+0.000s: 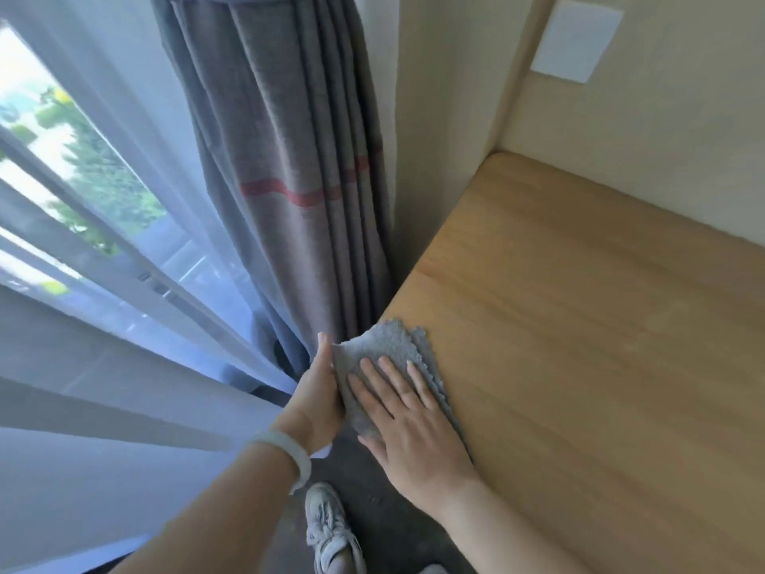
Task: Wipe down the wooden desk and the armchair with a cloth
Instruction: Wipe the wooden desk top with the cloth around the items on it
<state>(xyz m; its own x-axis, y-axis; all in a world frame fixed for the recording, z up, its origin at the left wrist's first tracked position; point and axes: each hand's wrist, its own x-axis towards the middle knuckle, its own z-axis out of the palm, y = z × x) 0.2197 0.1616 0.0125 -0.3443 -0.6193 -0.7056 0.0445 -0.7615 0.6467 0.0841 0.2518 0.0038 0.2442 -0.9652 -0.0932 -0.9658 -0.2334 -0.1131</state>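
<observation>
The wooden desk (588,325) fills the right half of the head view, its light top bare. A folded grey cloth (385,345) lies over the desk's left edge. My right hand (414,420) rests flat on the cloth with fingers spread, pressing it against the desk. My left hand (316,401) grips the cloth's left side from beyond the desk's edge, thumb pointing up. A pale bangle sits on my left wrist. No armchair is in view.
A grey curtain (289,159) with a red stripe hangs close beside the desk's left edge. A sheer white curtain (124,200) covers the window on the left. A white wall plate (575,39) is above the desk. My shoe (331,528) stands on dark carpet.
</observation>
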